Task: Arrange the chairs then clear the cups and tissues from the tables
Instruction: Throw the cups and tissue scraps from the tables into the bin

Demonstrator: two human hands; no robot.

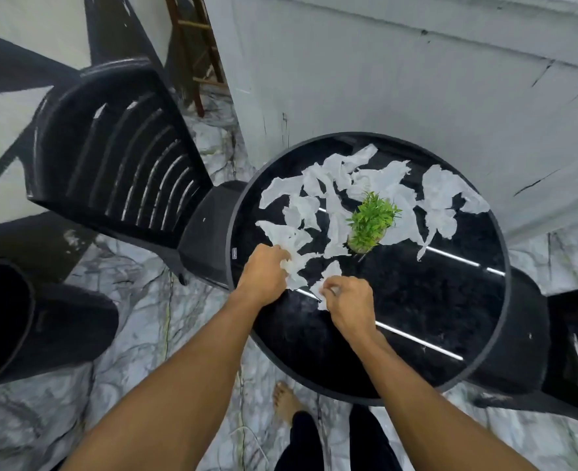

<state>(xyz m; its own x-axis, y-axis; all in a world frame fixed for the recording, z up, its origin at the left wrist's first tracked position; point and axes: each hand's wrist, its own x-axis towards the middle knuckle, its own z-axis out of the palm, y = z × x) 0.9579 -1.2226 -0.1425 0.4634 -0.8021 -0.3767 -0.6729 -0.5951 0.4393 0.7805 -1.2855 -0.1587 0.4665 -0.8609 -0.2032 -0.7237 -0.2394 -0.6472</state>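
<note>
Several torn white tissues (335, 205) lie scattered over the far half of a round black table (433, 300). My left hand (263, 273) grips a crumpled tissue (289, 239) near the table's left edge. My right hand (348, 300) pinches a small tissue piece (330, 275) just beside it. A black plastic chair (117, 144) stands pushed against the table's left side. Another black chair (576, 338) is at the table's right. No cups are in view.
A small green potted plant (370, 220) stands at the table's centre among the tissues. A white wall rises right behind the table. A wooden ladder (195, 52) leans at the back. A dark curved object (25, 321) fills the lower left. The floor is marble.
</note>
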